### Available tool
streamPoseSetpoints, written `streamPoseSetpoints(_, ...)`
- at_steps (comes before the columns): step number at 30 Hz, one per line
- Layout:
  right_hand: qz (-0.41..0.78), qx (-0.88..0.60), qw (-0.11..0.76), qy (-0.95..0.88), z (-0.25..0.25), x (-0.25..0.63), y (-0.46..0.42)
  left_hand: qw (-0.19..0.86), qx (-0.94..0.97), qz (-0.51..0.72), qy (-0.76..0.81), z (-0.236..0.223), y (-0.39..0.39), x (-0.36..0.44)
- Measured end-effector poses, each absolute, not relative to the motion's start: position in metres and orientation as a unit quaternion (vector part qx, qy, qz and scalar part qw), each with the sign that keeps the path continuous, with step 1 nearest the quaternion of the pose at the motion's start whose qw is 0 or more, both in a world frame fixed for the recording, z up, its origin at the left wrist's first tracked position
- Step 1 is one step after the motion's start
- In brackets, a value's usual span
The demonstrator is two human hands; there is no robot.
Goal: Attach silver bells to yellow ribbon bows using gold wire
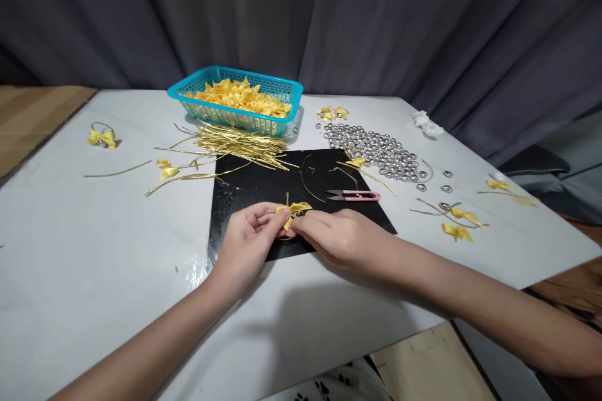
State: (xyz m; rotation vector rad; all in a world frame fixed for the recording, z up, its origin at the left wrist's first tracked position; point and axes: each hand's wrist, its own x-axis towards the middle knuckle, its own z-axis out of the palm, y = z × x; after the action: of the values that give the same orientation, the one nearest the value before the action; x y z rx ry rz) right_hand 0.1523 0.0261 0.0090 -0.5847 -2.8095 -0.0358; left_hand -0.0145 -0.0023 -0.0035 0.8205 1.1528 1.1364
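Observation:
Both hands meet over a black mat (263, 188). Between the thumb and fingers of my left hand (254, 229) is pinched a yellow ribbon bow (299, 207) with gold cord showing above and below it. My right hand (336, 235) presses its fingertips against the bow's right side, where a small silver piece shows; my fingers partly hide it, so I cannot tell exactly what they grip. Just beyond the right hand lie pink thread snips (355, 196), blades pointing left.
A blue basket (176, 93) of yellow bows stands at the back, with gold cords (239, 144) piled before it. Silver heart-shaped pieces (371, 147) spread to the right. Loose bows (457, 232) lie at the right, and a finished-looking bow ring (101, 138) at the left.

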Motion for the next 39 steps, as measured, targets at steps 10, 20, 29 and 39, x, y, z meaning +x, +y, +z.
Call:
streamPoseSetpoints(10, -0.116, -0.195, 0.165, -0.960, 0.027, 0.162, 0.035, 0.602, 0.370, 0.476, 0.525, 0.002, -0.003, -0.013)
streamPoseSetpoints(20, 0.219, -0.175, 0.111, -0.954, 0.036, 0.141, 0.078, 0.605, 0.444, 0.409, 0.519, 0.003, -0.003, -0.013)
streamPoseSetpoints(29, 0.290, -0.246, 0.169, -0.909, 0.027, 0.154, 0.078, 0.589, 0.436, 0.431, 0.526, 0.001, -0.003, -0.013)
streamPoseSetpoints(39, 0.425, -0.376, 0.205, -0.797, 0.023, 0.142, 0.029, 0.571, 0.415, 0.464, 0.536, 0.003, -0.004, -0.011)
